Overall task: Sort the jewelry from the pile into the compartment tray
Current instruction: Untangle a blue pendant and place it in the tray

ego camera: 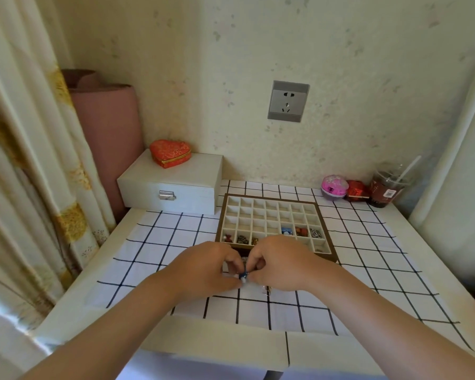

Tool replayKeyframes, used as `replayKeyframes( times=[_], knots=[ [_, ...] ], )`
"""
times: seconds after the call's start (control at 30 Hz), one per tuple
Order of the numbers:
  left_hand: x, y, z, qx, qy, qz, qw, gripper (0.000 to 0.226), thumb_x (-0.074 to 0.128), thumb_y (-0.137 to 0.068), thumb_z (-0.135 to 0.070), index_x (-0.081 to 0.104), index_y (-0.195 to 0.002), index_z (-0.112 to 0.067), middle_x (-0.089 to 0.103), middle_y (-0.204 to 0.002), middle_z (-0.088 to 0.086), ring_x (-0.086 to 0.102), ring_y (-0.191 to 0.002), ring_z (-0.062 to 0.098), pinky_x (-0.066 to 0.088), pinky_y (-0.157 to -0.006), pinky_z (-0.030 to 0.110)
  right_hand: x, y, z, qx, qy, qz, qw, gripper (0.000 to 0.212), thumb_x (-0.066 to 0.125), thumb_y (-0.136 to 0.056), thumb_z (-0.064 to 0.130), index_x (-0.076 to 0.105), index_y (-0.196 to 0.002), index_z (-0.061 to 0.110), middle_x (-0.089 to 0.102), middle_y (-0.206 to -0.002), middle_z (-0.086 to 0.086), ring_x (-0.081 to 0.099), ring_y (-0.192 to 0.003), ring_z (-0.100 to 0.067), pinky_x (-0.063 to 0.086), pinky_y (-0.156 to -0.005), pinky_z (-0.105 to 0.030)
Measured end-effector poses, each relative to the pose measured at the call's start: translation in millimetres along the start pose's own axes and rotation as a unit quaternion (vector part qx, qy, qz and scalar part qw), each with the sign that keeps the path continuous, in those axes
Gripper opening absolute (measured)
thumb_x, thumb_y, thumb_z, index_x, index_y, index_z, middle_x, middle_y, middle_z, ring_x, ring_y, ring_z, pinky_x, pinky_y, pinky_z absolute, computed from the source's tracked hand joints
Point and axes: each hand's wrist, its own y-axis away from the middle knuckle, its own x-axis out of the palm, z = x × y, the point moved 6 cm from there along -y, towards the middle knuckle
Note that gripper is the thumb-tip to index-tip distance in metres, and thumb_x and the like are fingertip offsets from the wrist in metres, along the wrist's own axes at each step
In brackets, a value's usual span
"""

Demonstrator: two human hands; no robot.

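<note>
Jewelry is being sorted on a white cloth (pixel 148 242) with a dark grid, seen from above my own arms. My left hand (pixel 209 270) and right hand (pixel 280 267) meet at the middle of the cloth, fingers curled inward. Together they pinch a small blue and white piece (pixel 243 276) between the fingertips. It is too small for me to tell its shape or which way it runs. A bit of metal (pixel 268 289) shows under my right hand. I take it for part of the pile, most of which my hands hide.

Straight ahead, just past my knuckles, lies the compartment tray (pixel 269 196), a brown frame around a grid of small pale cells. My right hand overlaps its near edge, while my left hand sits just short of its near left corner. Several near cells hold pieces, among them a blue item (pixel 286 230) ahead and a little right of my right hand. The far rows look bare.

I judge the coming move to be short and forward. The right hand is nearer the tray, so it seems better placed to carry the piece in.
</note>
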Motion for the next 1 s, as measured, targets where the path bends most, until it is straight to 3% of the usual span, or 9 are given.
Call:
replayKeyframes(
  times=[0.07, 0.17, 0.27, 0.33, 0.47, 0.7, 0.8, 0.87, 1.0],
  knots=[
    [-5.8, -1.5, -1.4, 0.0, 0.062, -0.025, 0.998, 0.014, 0.078, -0.08, -0.041, 0.07, -0.091, -0.039, 0.064, -0.088, -0.02, 0.057, -0.082, -0.002, 0.046, -0.067, 0.015, -4.4, -0.5, -6.2, 0.032, -0.111, -0.004, 0.993, 0.009, 0.072, -0.083, 0.027, 0.079, -0.088, 0.032, 0.068, -0.077, 0.017, 0.066, -0.074, -0.006, 0.057, -0.067, -0.027],
    [-12.6, -5.1, -2.3, -0.014, 0.172, -0.058, 0.983, 0.017, 0.083, -0.077, -0.032, 0.07, -0.088, -0.033, 0.067, -0.087, -0.013, 0.061, -0.083, 0.003, 0.049, -0.07, 0.016, -14.5, 0.9, -14.4, 0.064, -0.221, -0.03, 0.973, 0.01, 0.072, -0.085, 0.022, 0.077, -0.083, 0.03, 0.069, -0.071, 0.015, 0.061, -0.059, 0.002, 0.045, -0.054, -0.015],
    [-18.3, -12.3, -1.2, -0.044, 0.248, -0.084, 0.964, 0.015, 0.08, -0.08, -0.021, 0.071, -0.09, -0.028, 0.072, -0.086, -0.007, 0.067, -0.082, 0.005, 0.055, -0.074, 0.022, -20.3, 3.4, -21.8, 0.091, -0.332, -0.028, 0.938, 0.009, 0.07, -0.089, 0.025, 0.077, -0.093, 0.024, 0.075, -0.083, -0.002, 0.061, -0.06, -0.008, 0.036, -0.046, -0.021],
    [-22.9, -19.3, -0.9, -0.061, 0.29, -0.109, 0.949, 0.012, 0.077, -0.083, -0.016, 0.071, -0.09, -0.024, 0.072, -0.08, -0.004, 0.068, -0.076, 0.008, 0.056, -0.073, 0.027, -24.1, 3.0, -24.6, 0.093, -0.385, -0.037, 0.917, 0.011, 0.071, -0.09, 0.024, 0.076, -0.099, 0.021, 0.076, -0.092, -0.002, 0.065, -0.063, -0.013, 0.037, -0.046, -0.023],
    [-33.8, -35.6, -6.5, -0.08, 0.32, -0.159, 0.931, 0.004, 0.072, -0.087, -0.016, 0.072, -0.088, -0.019, 0.068, -0.073, -0.005, 0.059, -0.064, 0.002, 0.048, -0.063, 0.02, -34.3, -0.2, -26.7, 0.085, -0.394, -0.047, 0.914, 0.013, 0.069, -0.091, 0.017, 0.074, -0.103, 0.017, 0.078, -0.092, 0.001, 0.068, -0.066, -0.015, 0.041, -0.051, -0.025],
    [-50.4, -71.8, -22.6, -0.04, 0.314, -0.186, 0.93, 0.011, 0.071, -0.089, -0.016, 0.069, -0.095, -0.025, 0.07, -0.082, -0.001, 0.064, -0.069, 0.01, 0.054, -0.069, 0.029, -58.6, -5.4, -49.9, 0.108, -0.45, -0.07, 0.884, 0.023, 0.079, -0.084, 0.015, 0.074, -0.106, 0.009, 0.077, -0.092, -0.007, 0.07, -0.071, -0.021, 0.047, -0.05, -0.026],
    [-52.4, -86.8, -29.2, -0.048, 0.342, -0.186, 0.92, 0.014, 0.072, -0.089, -0.022, 0.067, -0.101, -0.027, 0.071, -0.093, 0.005, 0.067, -0.082, 0.015, 0.055, -0.077, 0.031, -68.2, -8.4, -63.8, 0.115, -0.467, -0.085, 0.873, 0.024, 0.079, -0.084, 0.015, 0.074, -0.107, 0.01, 0.077, -0.094, -0.006, 0.068, -0.066, -0.021, 0.045, -0.049, -0.025],
    [-50.1, -97.0, -29.7, -0.066, 0.352, -0.158, 0.92, 0.018, 0.072, -0.088, -0.031, 0.067, -0.105, -0.029, 0.072, -0.098, 0.0, 0.069, -0.092, 0.014, 0.056, -0.083, 0.032, -73.7, -9.9, -71.9, 0.12, -0.483, -0.105, 0.861, 0.025, 0.078, -0.085, 0.013, 0.073, -0.109, 0.011, 0.077, -0.094, -0.005, 0.069, -0.066, -0.021, 0.045, -0.048, -0.024],
    [-46.9, -109.9, -31.9, -0.081, 0.342, -0.123, 0.928, 0.006, 0.07, -0.091, -0.021, 0.073, -0.096, -0.02, 0.073, -0.086, -0.003, 0.068, -0.073, 0.004, 0.053, -0.066, 0.017, -81.0, -11.1, -86.7, 0.146, -0.483, -0.138, 0.853, 0.027, 0.078, -0.084, 0.01, 0.071, -0.11, 0.011, 0.078, -0.095, -0.005, 0.075, -0.075, -0.022, 0.05, -0.052, -0.025]
  ],
)
